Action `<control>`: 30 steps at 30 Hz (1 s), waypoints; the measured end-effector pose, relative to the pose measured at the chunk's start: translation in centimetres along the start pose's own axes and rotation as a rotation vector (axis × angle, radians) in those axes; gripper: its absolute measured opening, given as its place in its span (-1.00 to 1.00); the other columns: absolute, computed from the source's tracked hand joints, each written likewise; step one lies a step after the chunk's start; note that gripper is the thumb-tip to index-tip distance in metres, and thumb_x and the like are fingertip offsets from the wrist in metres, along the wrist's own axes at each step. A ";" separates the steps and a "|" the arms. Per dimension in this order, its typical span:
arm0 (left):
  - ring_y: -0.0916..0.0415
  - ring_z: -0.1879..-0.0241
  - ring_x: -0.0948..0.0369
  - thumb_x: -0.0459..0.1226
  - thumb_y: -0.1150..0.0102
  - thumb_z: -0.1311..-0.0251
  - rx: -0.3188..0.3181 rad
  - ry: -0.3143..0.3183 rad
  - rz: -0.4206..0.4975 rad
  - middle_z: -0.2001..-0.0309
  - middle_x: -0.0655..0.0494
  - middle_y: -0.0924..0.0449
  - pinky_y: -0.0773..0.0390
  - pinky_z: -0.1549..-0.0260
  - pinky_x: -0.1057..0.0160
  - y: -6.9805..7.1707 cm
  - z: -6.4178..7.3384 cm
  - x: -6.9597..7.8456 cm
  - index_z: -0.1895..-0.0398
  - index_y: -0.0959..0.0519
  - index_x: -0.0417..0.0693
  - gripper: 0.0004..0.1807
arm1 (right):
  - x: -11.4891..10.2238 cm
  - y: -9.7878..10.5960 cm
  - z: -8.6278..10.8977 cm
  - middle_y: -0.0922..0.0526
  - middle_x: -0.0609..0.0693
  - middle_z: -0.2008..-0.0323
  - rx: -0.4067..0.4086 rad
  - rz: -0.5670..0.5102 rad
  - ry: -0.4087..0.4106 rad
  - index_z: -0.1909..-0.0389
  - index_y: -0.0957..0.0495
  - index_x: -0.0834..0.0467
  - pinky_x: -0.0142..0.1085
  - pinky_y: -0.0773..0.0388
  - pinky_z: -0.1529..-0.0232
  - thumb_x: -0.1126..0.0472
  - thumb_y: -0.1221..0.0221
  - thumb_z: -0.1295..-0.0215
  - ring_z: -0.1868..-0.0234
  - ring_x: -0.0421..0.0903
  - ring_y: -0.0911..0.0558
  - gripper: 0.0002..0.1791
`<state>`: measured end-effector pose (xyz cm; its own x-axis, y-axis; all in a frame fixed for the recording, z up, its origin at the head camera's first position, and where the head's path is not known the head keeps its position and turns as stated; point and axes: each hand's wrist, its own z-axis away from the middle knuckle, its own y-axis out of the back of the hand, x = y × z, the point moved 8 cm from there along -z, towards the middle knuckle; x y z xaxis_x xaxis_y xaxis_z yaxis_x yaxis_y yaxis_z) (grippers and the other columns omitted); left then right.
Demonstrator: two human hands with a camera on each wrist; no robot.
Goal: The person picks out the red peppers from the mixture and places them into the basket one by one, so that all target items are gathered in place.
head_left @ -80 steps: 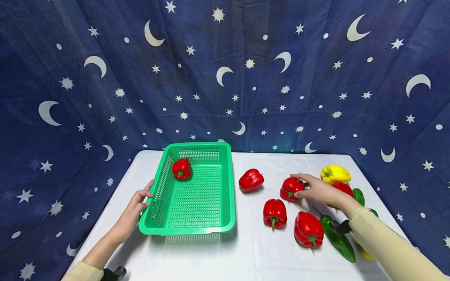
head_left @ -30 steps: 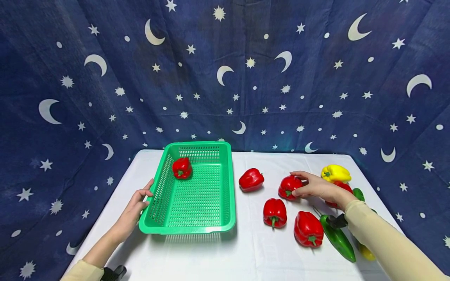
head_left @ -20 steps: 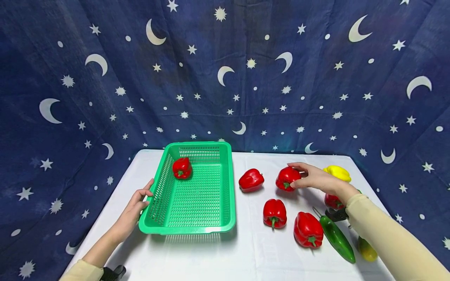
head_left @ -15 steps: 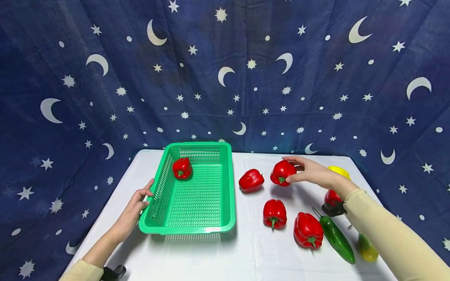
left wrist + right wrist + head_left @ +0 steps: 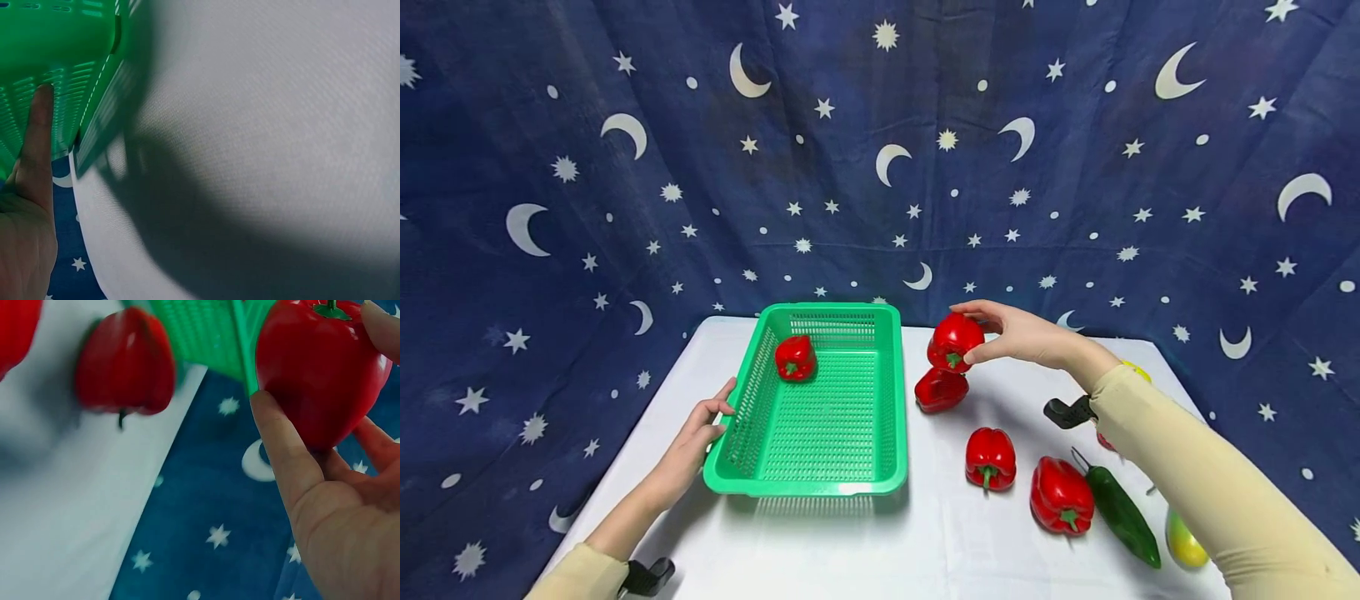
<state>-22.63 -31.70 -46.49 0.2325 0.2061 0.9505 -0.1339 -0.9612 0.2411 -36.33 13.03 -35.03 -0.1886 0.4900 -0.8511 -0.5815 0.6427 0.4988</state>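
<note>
My right hand [image 5: 1030, 335] pinches a red bell pepper [image 5: 955, 340] between thumb and fingers, raised above the table to the right of the basket. In the right wrist view the held bell pepper [image 5: 319, 369] has its green stem at the top. It overlaps another red bell pepper [image 5: 942, 392] lying on the cloth below. My left hand [image 5: 681, 454] touches the left side of the green plastic basket [image 5: 891, 392], fingertips at the rim. In the left wrist view, one straight finger [image 5: 39, 125] presses the outer wall. One red bell pepper [image 5: 795, 358] sits in the basket's far left.
Two red bell peppers [image 5: 990, 458] stand at front right. Beside them lie a long green pepper [image 5: 1122, 515] and a yellow-green pepper [image 5: 1186, 542]. More peppers are partly hidden behind the right sleeve [image 5: 1195, 442]. White cloth [image 5: 820, 550] covers the table; a starry curtain [image 5: 850, 167] hangs behind.
The right hand has lifted the red bell pepper from the cloth and carried it left, towards the basket. The left hand stays at the basket's side. The head view has shifted slightly.
</note>
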 end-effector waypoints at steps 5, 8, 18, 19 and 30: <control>0.45 -0.58 -0.19 -0.48 0.31 -0.41 -0.001 0.019 0.007 -0.64 -0.16 0.18 -0.09 -0.18 0.55 0.0 -0.2 -0.1 -0.09 -0.22 -0.35 -0.76 | -2.1 -1.5 -1.8 -0.35 0.07 -0.42 -0.047 -0.002 0.029 -0.52 -0.24 -0.05 0.06 -0.49 -0.19 0.12 -0.48 -0.12 -0.41 0.14 -0.34 -0.06; 0.44 -0.58 -0.19 -0.49 0.32 -0.41 -0.003 0.021 0.004 -0.64 -0.16 0.19 -0.08 -0.18 0.56 -0.1 -0.3 -0.2 -0.09 -0.22 -0.35 -0.75 | -3.1 -2.5 -3.0 -0.38 0.06 -0.39 -0.070 -0.016 0.041 -0.51 -0.25 -0.06 0.05 -0.50 -0.18 0.13 -0.49 -0.10 -0.37 0.12 -0.39 -0.05; 0.44 -0.58 -0.20 -0.49 0.32 -0.41 0.006 0.007 -0.001 -0.64 -0.16 0.17 -0.05 -0.22 0.55 0.1 -0.1 -0.1 -0.09 -0.23 -0.34 -0.75 | -5.9 -5.3 -7.5 -0.39 0.01 -0.39 -0.119 -0.042 0.099 -0.50 -0.26 -0.04 -0.01 -0.51 -0.16 0.18 -0.46 -0.10 -0.30 0.05 -0.44 -0.08; 0.44 -0.58 -0.20 -0.49 0.32 -0.41 0.007 0.008 -0.001 -0.64 -0.16 0.17 -0.04 -0.22 0.56 0.0 -0.1 -0.1 -0.09 -0.23 -0.35 -0.75 | -6.1 -5.5 -8.0 -0.38 0.01 -0.40 -0.125 -0.044 0.104 -0.50 -0.26 -0.04 -0.01 -0.52 -0.15 0.18 -0.46 -0.10 -0.30 0.06 -0.45 -0.07; 0.42 -0.58 -0.17 -0.49 0.33 -0.41 0.010 0.034 -0.012 -0.65 -0.11 0.16 -0.09 -0.20 0.56 0.2 -0.2 -0.2 -0.10 -0.24 -0.33 -0.74 | -8.0 -8.0 -12.2 -0.38 0.00 -0.37 -0.145 0.006 0.094 -0.49 -0.27 -0.05 -0.06 -0.53 -0.13 0.14 -0.43 -0.13 -0.25 0.02 -0.48 -0.11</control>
<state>-22.91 -31.88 -46.64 0.2008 0.2233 0.9539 -0.1218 -0.9604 0.2504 -39.82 -3.20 -34.20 -0.2618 0.4322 -0.8629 -0.6871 0.5444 0.4811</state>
